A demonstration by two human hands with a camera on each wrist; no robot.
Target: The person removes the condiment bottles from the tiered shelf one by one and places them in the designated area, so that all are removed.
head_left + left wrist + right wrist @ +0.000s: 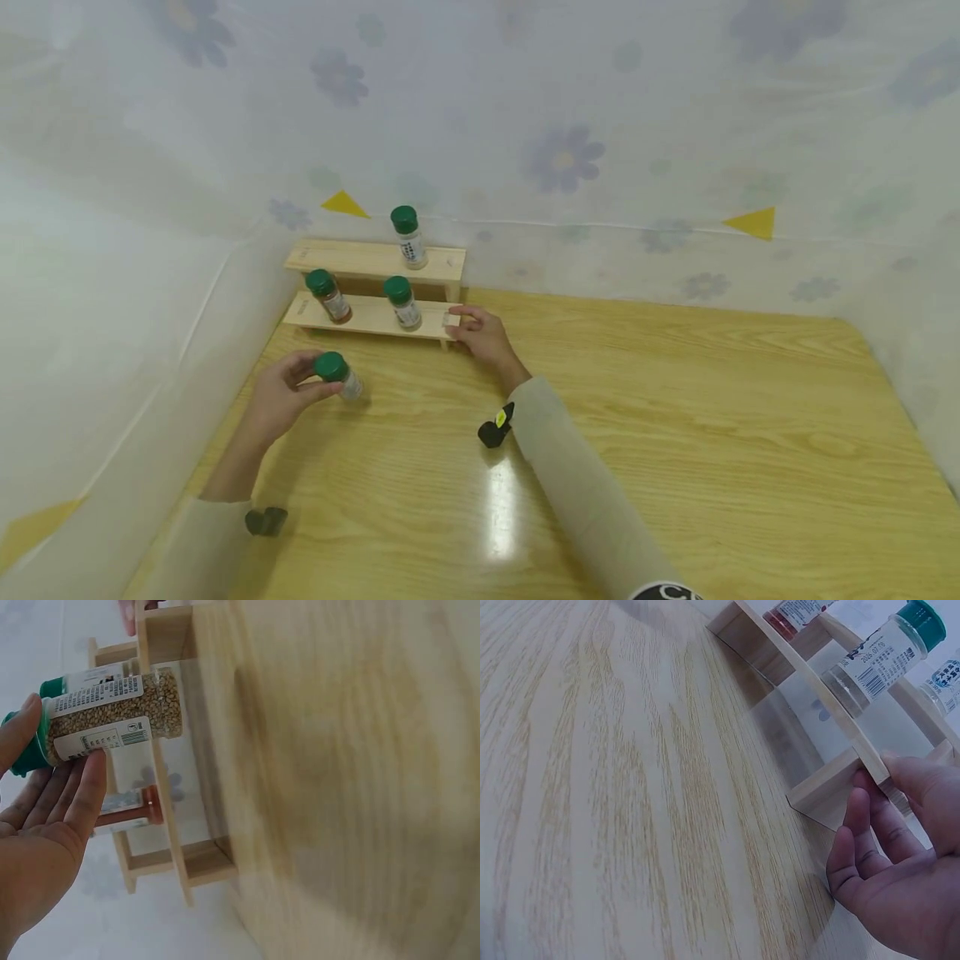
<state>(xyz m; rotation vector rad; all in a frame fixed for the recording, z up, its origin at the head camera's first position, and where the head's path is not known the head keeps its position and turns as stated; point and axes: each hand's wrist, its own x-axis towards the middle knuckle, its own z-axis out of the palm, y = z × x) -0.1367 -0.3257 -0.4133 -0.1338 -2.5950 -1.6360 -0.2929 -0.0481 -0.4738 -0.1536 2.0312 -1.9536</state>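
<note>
My left hand (pixel 279 398) holds a green-capped spice jar (pixel 112 716) of tan, sesame-like seeds between thumb and fingers, in front of the lower tier. The left wrist view shows its base raised off the table. My right hand (pixel 483 337) pinches the right end of the lower wooden shelf (pixel 367 321), thumb on top and fingertips under the board. On that tier stand a jar of reddish spice (pixel 330 298) at the left and a jar with pale contents (pixel 403 304) right of centre. Another green-capped jar (pixel 409 239) stands on the upper shelf (pixel 345 257).
The two-tier rack stands at the back left of the wood-grain table (pixel 675 417), near the flowered curtain (pixel 480 125) behind and at the left side. Yellow triangles (pixel 752 223) mark the curtain. The table's wide surface stretches right of the rack.
</note>
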